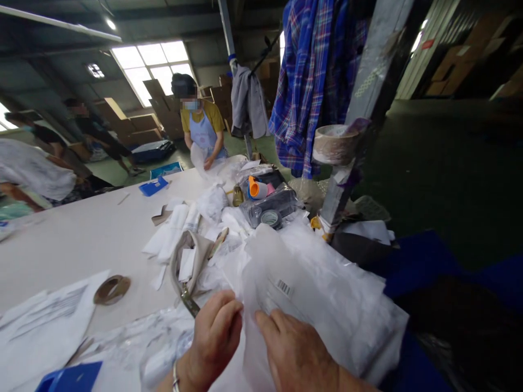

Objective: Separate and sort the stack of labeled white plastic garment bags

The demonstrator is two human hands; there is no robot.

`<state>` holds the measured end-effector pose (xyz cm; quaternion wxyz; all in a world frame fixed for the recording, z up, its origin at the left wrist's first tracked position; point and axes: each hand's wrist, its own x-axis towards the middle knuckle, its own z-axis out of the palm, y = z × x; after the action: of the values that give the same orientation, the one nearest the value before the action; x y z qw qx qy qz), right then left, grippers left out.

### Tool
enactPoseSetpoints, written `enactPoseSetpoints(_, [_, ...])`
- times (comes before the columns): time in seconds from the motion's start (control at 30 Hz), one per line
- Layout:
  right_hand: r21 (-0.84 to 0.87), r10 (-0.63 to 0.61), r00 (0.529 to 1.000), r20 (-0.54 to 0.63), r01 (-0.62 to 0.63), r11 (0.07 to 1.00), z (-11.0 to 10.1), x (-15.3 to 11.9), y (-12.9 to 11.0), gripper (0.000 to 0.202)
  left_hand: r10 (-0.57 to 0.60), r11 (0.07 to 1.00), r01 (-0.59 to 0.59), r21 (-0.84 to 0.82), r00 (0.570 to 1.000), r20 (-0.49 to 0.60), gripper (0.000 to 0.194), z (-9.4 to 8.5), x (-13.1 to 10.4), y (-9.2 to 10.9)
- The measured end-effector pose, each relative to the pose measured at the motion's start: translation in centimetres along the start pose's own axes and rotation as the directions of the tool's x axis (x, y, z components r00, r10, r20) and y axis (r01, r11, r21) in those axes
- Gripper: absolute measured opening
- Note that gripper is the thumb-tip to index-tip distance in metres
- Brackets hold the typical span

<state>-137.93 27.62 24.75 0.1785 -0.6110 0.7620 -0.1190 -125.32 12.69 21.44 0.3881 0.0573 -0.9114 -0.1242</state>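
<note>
A translucent plastic bag point(273, 261) with a barcode label stands raised in front of me, over a heap of similar bags point(347, 288). My left hand point(216, 329) is closed, with fingertips pinching the bag's left edge. My right hand point(296, 348) has its fingers bent and pressed together on the same bag, just to the right. Only a narrow gap separates the two hands. A beige zip pouch point(200, 256) with a white paper inside lies open beyond my left hand.
A roll of brown tape point(111, 289) and printed white bags point(44, 321) lie at left. Tape roll point(270, 219) and orange cup point(257, 188) sit in clutter ahead. A metal post point(363, 103) rises at right. Across the table point(81, 239), a person point(204, 130) handles plastic.
</note>
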Motion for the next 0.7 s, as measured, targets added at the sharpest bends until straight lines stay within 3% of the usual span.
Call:
enactPoseSetpoints(0.23, [0.308, 0.068, 0.998, -0.005, -0.063, 0.949, -0.3, -0.7, 0.7, 0.039, -0.021, 0.999, 0.021, 0.027, 1.000, -0.012, 0.028, 0.0, 0.0, 0.3])
enactPoseSetpoints(0.4, [0.628, 0.149, 0.988, -0.028, -0.098, 0.772, 0.4, -0.4, 2.7, 0.036, -0.031, 0.999, 0.031, 0.013, 1.000, -0.004, 0.024, 0.0, 0.6, 0.6])
enactPoseSetpoints(0.7, [0.737, 0.282, 0.958, -0.052, -0.153, 0.658, 0.2, -0.1, 4.4, 0.044, -0.037, 0.999, 0.036, -0.022, 0.999, -0.029, 0.022, 0.1, 0.8, 0.6])
